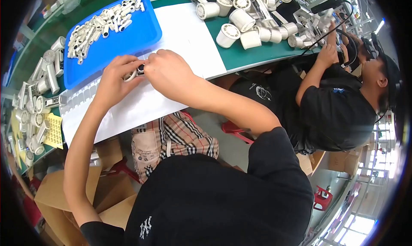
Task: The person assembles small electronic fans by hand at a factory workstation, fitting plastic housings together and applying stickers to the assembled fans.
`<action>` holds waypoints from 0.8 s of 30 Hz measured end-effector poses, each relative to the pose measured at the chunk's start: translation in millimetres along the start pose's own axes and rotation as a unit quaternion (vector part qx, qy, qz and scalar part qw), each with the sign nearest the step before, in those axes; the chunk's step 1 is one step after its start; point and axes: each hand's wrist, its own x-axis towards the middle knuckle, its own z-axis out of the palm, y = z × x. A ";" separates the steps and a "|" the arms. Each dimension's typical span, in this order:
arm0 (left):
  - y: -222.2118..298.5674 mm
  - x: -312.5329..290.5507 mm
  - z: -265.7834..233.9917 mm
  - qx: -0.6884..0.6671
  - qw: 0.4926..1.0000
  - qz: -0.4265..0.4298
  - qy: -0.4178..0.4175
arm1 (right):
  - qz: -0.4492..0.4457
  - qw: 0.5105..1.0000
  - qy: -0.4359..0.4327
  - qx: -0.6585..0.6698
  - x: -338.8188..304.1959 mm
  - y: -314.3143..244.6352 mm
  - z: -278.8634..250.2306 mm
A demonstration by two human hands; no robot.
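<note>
Left hand (115,79) and right hand (169,74) are both pinching a small part (140,69) over the sheet (186,31), so I'd call it mid-work. Loads of pieces (110,24) sit in the tray (139,36), with chunky units (242,20) farther along the desk (253,57).

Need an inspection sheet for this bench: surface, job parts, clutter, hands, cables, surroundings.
Surface: green table, partly covered by a white sheet.
Job's things: small part with a dark round opening, at the hands; blue tray holding many small white pieces.
Clutter: larger white cylindrical parts piled at right, more white parts at left, beside a yellow sheet.
Hands: left hand grips the small part; right hand against it, fingertips hidden.
Cables: black cable at upper right.
Surroundings: co-worker at right; plaid bag and cardboard box below table level.
</note>
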 end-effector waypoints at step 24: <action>12.9 -21.6 14.3 0.053 0.994 -0.070 0.071 | -0.019 0.952 0.062 0.298 -14.6 22.2 35.2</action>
